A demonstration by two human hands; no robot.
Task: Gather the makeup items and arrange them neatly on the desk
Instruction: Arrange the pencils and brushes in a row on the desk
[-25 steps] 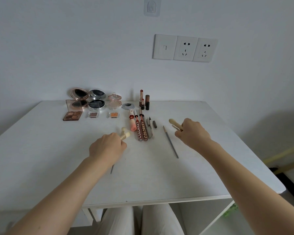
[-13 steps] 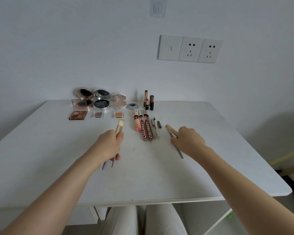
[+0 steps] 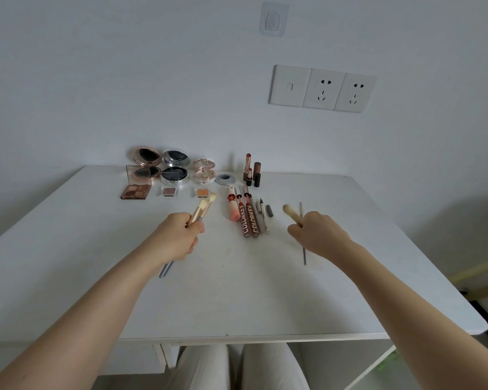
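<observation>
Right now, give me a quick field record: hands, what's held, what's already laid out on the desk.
left hand: closed on a bundle of brushes, bristles pointing away
right hand: closed on one cream-tipped brush; a thin grey stick passes under it, grip unclear
back row: compacts, eyeshadow palette, lipsticks
centre row: pens and tubes side by side
surface: white desk

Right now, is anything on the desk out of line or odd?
Nothing is spilled or damaged. Only the brushes are unplaced: a bunch in the left hand, one in the right hand, and a thin grey brush under it.
</observation>
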